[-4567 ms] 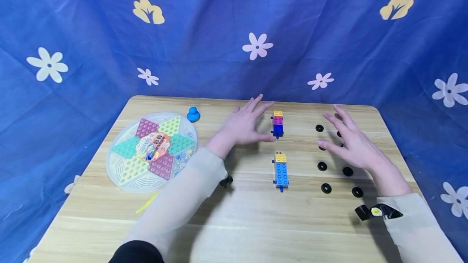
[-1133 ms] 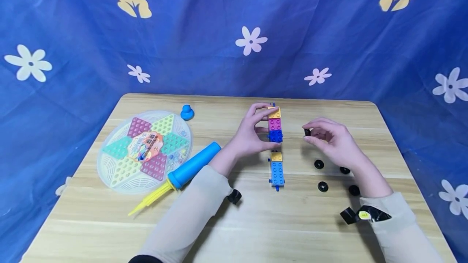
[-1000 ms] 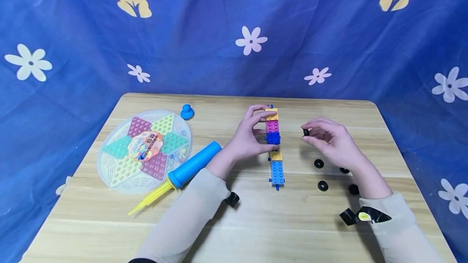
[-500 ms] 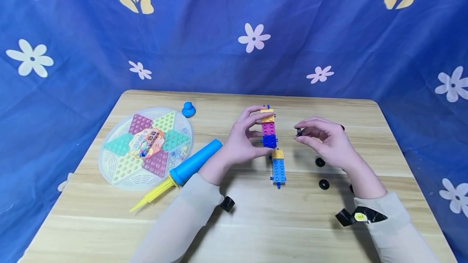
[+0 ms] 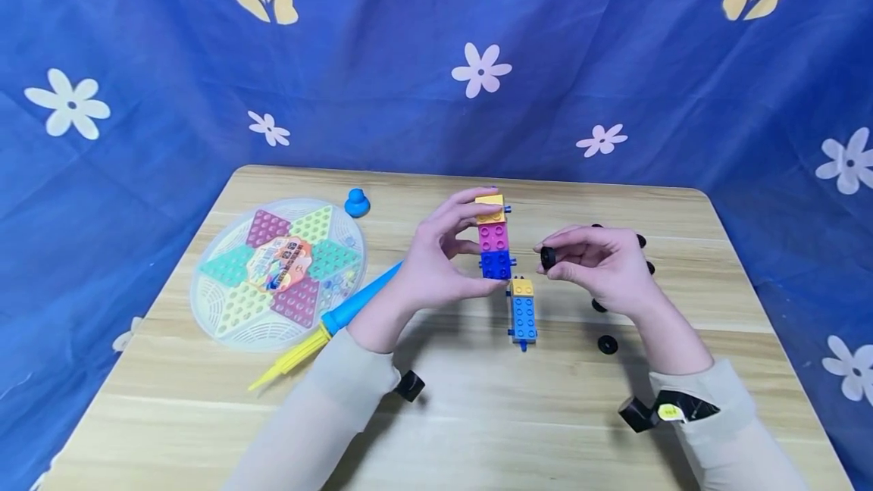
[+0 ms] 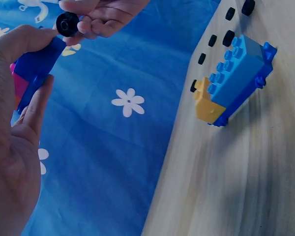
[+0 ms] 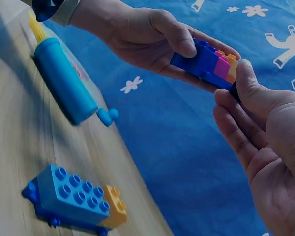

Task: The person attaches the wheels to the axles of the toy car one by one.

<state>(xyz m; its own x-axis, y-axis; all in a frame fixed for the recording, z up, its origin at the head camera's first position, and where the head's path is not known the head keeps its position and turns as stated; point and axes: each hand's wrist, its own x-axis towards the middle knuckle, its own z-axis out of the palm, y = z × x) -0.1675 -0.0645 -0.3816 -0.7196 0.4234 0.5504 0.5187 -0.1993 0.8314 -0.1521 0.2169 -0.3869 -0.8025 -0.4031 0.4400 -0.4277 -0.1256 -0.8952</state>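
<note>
My left hand (image 5: pixel 436 260) grips a small toy train car (image 5: pixel 494 236) by its two ends, raised above the table. Orange, magenta and dark blue bricks sit along its top, and small axle pegs stick out at its side. Between thumb and fingers, my right hand (image 5: pixel 607 267) pinches a black toy wheel (image 5: pixel 548 257). In the left wrist view this wheel (image 6: pixel 68 23) appears close to the car's dark blue end; whether they touch I cannot tell. A second car (image 5: pixel 524 317), light blue with an orange brick, stands on the table below the hands.
Several loose black wheels, one of them a wheel (image 5: pixel 607 344) nearest the front, lie at the right, partly hidden by my right hand. Toward the left are a star-patterned game board (image 5: pixel 225 313), a blue and yellow hand pump (image 5: pixel 300 354) and a blue rubber duck (image 5: pixel 357 204).
At first both hands were spread and held nothing. My left hand has since lifted the magenta-middled car and shifted it left; my right hand has picked up a wheel and brought it left towards the car.
</note>
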